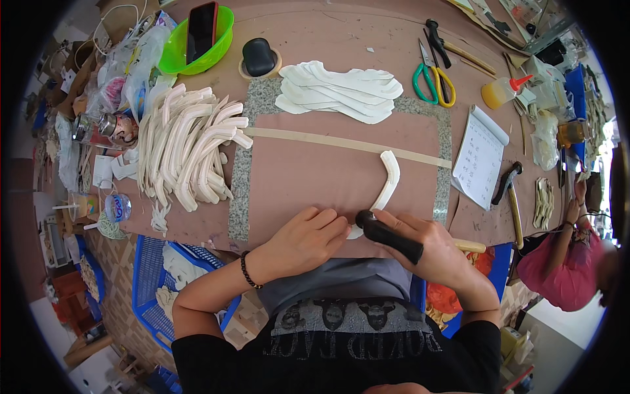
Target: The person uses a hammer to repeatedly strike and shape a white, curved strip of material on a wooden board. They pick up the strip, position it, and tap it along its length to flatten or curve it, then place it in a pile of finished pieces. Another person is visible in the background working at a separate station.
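Right hand (428, 241) grips one hammer (390, 236); left hand (307, 235), half-curled near the tabletop (315, 164) edge, I can't read; ahead, one bent white strip (390, 173), open room.

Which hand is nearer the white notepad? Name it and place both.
Right. The right hand, gripping a black-headed tool, is below and left of the white notepad in the picture; the left hand is farther off to its left.

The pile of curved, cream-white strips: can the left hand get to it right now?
Probably yes. Between the bare left hand and the pile of strips, only the flat brown table covering and a flat, speckled grey strip seem to lie.
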Motion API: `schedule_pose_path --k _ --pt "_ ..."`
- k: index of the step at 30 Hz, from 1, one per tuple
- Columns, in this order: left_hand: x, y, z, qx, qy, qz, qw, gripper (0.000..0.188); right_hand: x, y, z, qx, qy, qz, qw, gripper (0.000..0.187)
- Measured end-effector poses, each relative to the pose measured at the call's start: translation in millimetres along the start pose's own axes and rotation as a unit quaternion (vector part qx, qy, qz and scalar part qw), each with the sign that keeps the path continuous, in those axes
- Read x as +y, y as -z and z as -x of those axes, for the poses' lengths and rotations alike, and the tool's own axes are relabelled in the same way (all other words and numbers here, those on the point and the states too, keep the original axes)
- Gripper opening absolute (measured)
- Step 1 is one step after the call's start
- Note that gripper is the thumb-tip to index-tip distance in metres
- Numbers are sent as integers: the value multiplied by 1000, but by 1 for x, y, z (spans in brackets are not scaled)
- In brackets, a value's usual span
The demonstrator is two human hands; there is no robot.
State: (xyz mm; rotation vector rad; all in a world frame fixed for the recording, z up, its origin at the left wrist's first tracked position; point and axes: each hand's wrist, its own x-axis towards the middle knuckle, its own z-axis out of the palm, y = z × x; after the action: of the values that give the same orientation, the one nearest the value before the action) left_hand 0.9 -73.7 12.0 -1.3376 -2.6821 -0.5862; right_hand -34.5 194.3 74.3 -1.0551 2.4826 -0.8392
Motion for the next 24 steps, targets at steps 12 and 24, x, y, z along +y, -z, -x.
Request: schedule_pose_path --k 12,24 --pt "-9 -5 11 48 -16 -14 999 26 -11 2 -9 45 2 -17 999 65" --pt "-9 -12 19 105 22 25 994 21 -10 -12 -13 18 2 -38 999 69"
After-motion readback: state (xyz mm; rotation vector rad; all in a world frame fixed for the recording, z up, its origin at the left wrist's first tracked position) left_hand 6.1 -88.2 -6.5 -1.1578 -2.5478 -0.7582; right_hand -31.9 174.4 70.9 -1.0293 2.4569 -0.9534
